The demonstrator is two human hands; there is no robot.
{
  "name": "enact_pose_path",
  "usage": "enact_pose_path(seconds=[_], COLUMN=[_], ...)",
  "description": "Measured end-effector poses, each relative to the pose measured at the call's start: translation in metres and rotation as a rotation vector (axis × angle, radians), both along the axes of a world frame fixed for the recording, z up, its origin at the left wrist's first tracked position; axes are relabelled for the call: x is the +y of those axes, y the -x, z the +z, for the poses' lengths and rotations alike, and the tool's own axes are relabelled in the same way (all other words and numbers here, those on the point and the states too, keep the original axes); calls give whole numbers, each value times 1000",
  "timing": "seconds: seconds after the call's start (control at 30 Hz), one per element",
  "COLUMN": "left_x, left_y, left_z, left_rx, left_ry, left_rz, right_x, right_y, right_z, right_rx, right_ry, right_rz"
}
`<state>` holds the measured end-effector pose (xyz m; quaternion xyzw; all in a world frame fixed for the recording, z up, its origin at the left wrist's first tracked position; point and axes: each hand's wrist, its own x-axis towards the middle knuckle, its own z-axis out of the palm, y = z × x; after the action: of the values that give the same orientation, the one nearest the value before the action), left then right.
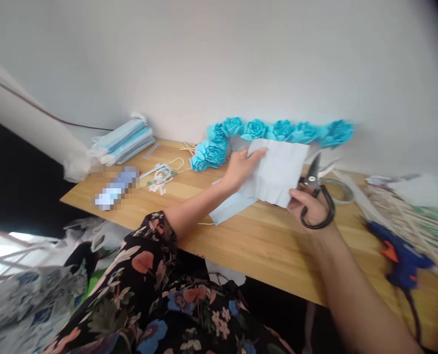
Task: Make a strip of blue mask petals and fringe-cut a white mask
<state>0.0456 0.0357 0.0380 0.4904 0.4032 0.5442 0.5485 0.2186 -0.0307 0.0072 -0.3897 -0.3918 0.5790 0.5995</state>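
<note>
A pale, creased sheet of thin material (pixel 279 169) is stretched between my two hands above the table. My left hand (pixel 243 169) pinches its left side, thumb on the front. At the lower right corner, my right hand (pixel 310 206) grips the sheet between thumb and fingers. Black-handled scissors (pixel 316 184) hang on that same right hand, blades apart and pointing up. Under the sheet lies a light-blue face mask (pixel 229 206), partly covered. Behind my hands stands a row of bright blue artificial flowers (pixel 255 129) along the wall.
Stacked face masks (pixel 125 140) sit at the back left. Small scraps and loops (pixel 161 177) lie near a pixelated object (pixel 117 188). On the right are a roll of tape (pixel 338 191), a blue glue gun (pixel 399 253) with its cord, and thin sticks (pixel 403 211).
</note>
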Motion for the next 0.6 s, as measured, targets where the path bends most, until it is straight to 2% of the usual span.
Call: enact_pose_path(seconds=[0.07,0.37,0.6], left_x=[2,-6,-8], left_y=[0,-1,-3], left_z=[-3,-15,-22], left_rx=[59,244,334], left_ry=[-19,-190,-251], left_rz=[55,-34,-46], right_x=[-1,0,5], right_y=[2,-2,-9], right_z=[1,-3,-6], right_rx=[-27,-86,-63], right_ry=[-15,-98,-115], right_rz=[-23,-36,-154])
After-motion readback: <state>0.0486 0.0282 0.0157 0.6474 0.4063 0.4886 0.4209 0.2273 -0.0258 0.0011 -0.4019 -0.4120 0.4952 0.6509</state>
